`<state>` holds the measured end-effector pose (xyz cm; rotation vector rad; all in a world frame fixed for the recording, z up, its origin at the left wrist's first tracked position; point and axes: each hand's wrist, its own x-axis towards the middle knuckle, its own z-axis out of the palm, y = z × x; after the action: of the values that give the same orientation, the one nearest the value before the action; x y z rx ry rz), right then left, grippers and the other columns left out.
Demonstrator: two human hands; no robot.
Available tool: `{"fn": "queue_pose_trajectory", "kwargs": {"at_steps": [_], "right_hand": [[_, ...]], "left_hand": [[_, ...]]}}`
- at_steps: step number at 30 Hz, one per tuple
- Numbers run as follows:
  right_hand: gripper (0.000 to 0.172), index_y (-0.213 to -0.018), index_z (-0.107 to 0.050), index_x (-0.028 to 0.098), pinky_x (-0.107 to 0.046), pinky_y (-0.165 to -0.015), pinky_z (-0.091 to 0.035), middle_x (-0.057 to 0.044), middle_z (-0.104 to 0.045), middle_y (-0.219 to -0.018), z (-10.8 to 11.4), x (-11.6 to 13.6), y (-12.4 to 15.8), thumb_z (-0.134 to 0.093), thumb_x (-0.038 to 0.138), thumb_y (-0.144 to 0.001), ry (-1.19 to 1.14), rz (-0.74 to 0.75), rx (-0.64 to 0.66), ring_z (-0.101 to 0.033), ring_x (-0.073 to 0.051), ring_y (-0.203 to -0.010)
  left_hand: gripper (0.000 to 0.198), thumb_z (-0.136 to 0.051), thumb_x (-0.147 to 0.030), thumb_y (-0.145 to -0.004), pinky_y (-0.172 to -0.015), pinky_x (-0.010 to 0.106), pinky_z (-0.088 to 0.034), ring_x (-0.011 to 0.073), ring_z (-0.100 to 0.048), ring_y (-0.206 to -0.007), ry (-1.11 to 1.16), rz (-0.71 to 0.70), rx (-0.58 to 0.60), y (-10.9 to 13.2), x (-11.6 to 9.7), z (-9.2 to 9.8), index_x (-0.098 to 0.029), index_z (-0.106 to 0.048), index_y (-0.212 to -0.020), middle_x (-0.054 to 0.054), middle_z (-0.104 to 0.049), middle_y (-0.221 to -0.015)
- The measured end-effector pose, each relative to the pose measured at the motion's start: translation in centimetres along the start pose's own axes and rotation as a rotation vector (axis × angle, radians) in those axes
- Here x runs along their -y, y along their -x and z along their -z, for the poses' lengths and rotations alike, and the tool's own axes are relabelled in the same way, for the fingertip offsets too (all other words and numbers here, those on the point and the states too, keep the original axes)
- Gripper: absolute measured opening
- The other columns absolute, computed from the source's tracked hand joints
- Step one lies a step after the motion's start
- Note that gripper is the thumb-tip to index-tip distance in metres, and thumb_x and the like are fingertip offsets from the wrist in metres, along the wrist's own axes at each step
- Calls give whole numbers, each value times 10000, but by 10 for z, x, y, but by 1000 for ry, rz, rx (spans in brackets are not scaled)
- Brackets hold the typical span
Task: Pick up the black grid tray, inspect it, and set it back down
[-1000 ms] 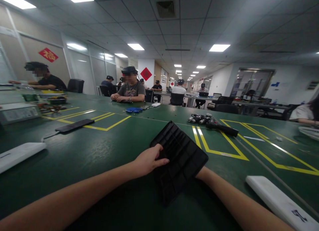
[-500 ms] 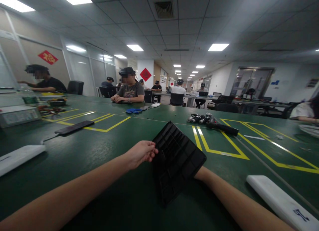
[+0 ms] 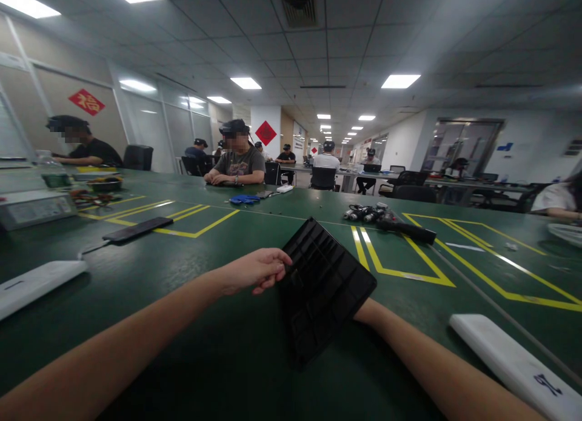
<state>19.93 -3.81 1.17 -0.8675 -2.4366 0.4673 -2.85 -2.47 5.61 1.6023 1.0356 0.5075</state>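
Observation:
A black rectangular tray [image 3: 327, 288], divided into a grid of compartments, is tilted up over the table in front of me. My right hand [image 3: 369, 312] supports it from behind at the lower right; its fingers are hidden by the tray. My left hand [image 3: 261, 269] is at the tray's left edge, forefinger stretched toward the compartments and the other fingers loosely bent and apart. Whether that fingertip touches the tray, I cannot tell. Nothing visible lies in the left hand, and the dark compartments show no clear contents.
The green table [image 3: 204, 342] carries yellow tape outlines. White power banks [image 3: 513, 360] lie at both sides, and a dark phone [image 3: 137, 228] is at left. Black cylindrical gear [image 3: 391, 221] and a blue glove [image 3: 244, 199] lie farther back. A person [image 3: 239, 157] sits opposite.
My left hand has loosened from a pinch at the tray's edge; its fingers have spread and the forefinger now reaches over the edge. The tray and right hand have barely moved.

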Motion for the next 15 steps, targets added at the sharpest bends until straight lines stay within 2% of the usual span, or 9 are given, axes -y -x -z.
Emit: {"fn": "queue_pose_trajectory", "kwargs": {"at_steps": [3, 6, 11, 15], "right_hand": [[502, -1285, -389, 141, -385, -1069, -207, -91, -384, -1362, -2, -2, -1, -395, 365, -836, -84, 6, -18, -347, -187, -1247], [514, -1283, -393, 146, -395, -1064, -226, -102, -401, -1348, -4, -6, -1, -424, 376, -824, -138, 17, -15, -371, -191, -1231], [500, -1284, -392, 138, -376, -1076, -205, -96, -392, -1355, -5, -12, 0, -400, 358, -835, -147, 36, -3, -352, -179, -1245], [497, -1275, -404, 126, -376, -1077, -201, -105, -407, -1344, -6, -13, 0, -379, 362, -839, -162, 53, 17, -360, -178, -1241]], "left_hand": [[246, -541, -352, -738, -319, 161, -264, 44, -355, -361, -97, -67, -22, -4, 6, -1, -180, -436, -878, -77, -488, -542], [249, -558, -370, -730, -325, 156, -289, 45, -404, -366, -116, -89, 25, -8, 14, -2, -158, -463, -820, -51, -535, -546], [234, -555, -331, -743, -363, 165, -355, 62, -505, -431, 41, -78, 130, -13, 22, -2, -153, -474, -872, 6, -612, -688], [232, -579, -312, -732, -343, 149, -325, 64, -512, -427, 141, -54, 177, -16, 26, -6, -163, -460, -863, -1, -603, -672]]}}
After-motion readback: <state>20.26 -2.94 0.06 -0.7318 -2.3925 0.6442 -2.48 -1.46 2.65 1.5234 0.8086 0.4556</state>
